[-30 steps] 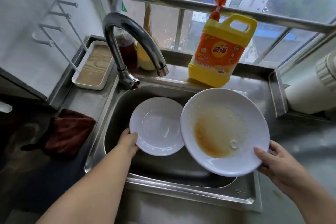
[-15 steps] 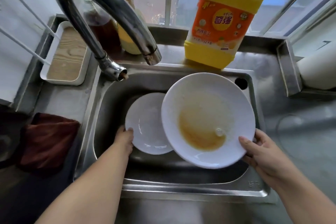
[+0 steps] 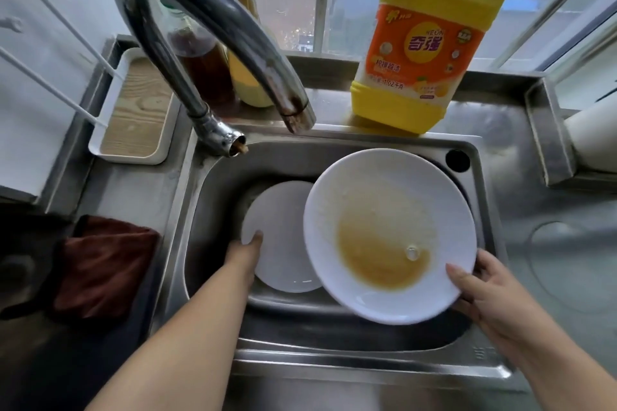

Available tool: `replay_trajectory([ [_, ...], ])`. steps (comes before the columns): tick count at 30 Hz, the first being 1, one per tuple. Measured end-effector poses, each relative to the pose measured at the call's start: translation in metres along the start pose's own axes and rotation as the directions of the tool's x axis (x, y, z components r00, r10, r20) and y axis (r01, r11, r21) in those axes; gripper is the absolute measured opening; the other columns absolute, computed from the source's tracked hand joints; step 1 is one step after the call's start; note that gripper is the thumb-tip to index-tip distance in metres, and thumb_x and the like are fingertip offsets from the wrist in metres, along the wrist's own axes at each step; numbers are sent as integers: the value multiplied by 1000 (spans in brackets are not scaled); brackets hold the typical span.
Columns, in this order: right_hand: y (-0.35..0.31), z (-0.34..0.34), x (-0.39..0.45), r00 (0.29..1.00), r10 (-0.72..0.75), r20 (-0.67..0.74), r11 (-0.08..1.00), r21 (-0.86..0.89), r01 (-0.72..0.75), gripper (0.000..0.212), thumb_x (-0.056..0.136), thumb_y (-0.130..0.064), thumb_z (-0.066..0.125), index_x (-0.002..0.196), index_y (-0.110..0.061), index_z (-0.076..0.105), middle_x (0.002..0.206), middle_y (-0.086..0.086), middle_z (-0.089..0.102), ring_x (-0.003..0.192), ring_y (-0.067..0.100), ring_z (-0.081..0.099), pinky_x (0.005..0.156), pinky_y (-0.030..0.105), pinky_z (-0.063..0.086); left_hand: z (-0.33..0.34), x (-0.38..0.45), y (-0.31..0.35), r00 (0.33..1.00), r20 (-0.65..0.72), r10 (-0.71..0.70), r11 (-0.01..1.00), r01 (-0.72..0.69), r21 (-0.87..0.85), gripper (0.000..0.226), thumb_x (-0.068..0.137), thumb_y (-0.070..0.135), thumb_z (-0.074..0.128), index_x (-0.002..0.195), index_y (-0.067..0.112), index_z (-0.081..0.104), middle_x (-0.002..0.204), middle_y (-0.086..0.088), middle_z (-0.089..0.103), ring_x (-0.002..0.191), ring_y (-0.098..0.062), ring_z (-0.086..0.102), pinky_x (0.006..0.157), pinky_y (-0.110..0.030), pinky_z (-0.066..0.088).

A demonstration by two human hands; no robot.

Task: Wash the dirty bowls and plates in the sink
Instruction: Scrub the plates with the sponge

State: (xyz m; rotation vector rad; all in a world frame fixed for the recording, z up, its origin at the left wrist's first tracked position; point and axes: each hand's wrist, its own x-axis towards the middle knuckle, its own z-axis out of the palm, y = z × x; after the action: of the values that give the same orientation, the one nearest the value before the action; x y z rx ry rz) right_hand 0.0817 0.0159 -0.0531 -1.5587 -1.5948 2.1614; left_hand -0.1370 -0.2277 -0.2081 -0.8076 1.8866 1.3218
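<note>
Holding both dishes over the sink [image 3: 213, 197]: my right hand [image 3: 484, 290] is gripping the stained bowl [image 3: 389, 233], left hand [image 3: 245, 252] pinching the plate [image 3: 283, 243]. Washing isn't started, tap [image 3: 213, 30] dry.

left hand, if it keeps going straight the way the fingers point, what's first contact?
The left hand already grips the small white plate's near-left rim. Straight on, up-frame, likely across that plate toward the sink's back wall; depth is unclear.

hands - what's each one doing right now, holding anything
Left hand: closed on the rim of the small plate.
Right hand: gripping the rim of the dirty plate.
</note>
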Motion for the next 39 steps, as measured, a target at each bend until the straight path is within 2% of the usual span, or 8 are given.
replay_trajectory([
  [5,8,7,3,999,6,39,1000,-12,-6,16,93,-1,52,106,-9,56,94,13,71,78,21,71,56,26,57,-7,-44,17,984,21,179,976,-180,126,42,94,27,58,127,2,50,123,-16,59,108,-33,59,86,-33,46],
  [8,14,14,3,998,3,69,1000,-11,-2,16,93,-1,52,106,-10,56,93,11,72,77,19,72,57,27,57,-13,-94,30,947,216,237,970,-242,-2,30,103,30,39,108,7,57,102,-15,67,90,-23,65,74,-28,51],
  [11,20,21,6,996,8,88,999,-51,-3,17,94,-3,53,109,-12,56,98,11,71,87,24,70,61,31,58,-19,-132,37,891,349,291,935,-342,92,23,100,32,44,103,14,59,99,-6,69,91,-18,67,70,-24,54],
  [15,28,32,14,995,15,94,998,-61,-9,16,94,-4,54,108,-11,55,100,12,68,89,25,68,62,31,58,-26,-134,41,887,252,388,819,-457,348,22,87,18,67,105,21,54,94,-1,65,84,-16,65,73,-32,57],
  [19,37,46,29,993,15,118,992,-125,0,16,93,-6,57,108,-13,55,108,14,66,100,30,64,90,49,53,-27,-118,45,890,157,429,659,-427,619,13,83,15,67,92,15,57,88,-4,64,80,-22,62,69,-31,47],
  [21,43,56,38,992,29,119,987,-159,-10,16,93,-8,57,108,-13,54,108,13,65,101,29,63,91,49,52,-28,-109,45,902,104,418,634,-372,678,8,82,12,65,86,10,58,88,-6,62,83,-23,56,70,-30,41],
  [29,65,86,67,984,85,158,983,-173,-57,23,93,-12,58,114,-17,49,113,8,61,104,27,60,92,47,52,-28,-79,40,933,-66,353,759,-245,603,14,80,5,62,93,7,59,90,-8,61,83,-26,57,68,-31,43],
  [39,78,99,91,986,105,132,983,-165,-83,24,93,-14,59,115,-12,49,112,9,62,102,28,62,87,46,54,-27,-60,37,985,14,173,926,-168,338,11,86,-1,55,91,9,55,95,-14,62,94,-32,58,84,-41,51],
])
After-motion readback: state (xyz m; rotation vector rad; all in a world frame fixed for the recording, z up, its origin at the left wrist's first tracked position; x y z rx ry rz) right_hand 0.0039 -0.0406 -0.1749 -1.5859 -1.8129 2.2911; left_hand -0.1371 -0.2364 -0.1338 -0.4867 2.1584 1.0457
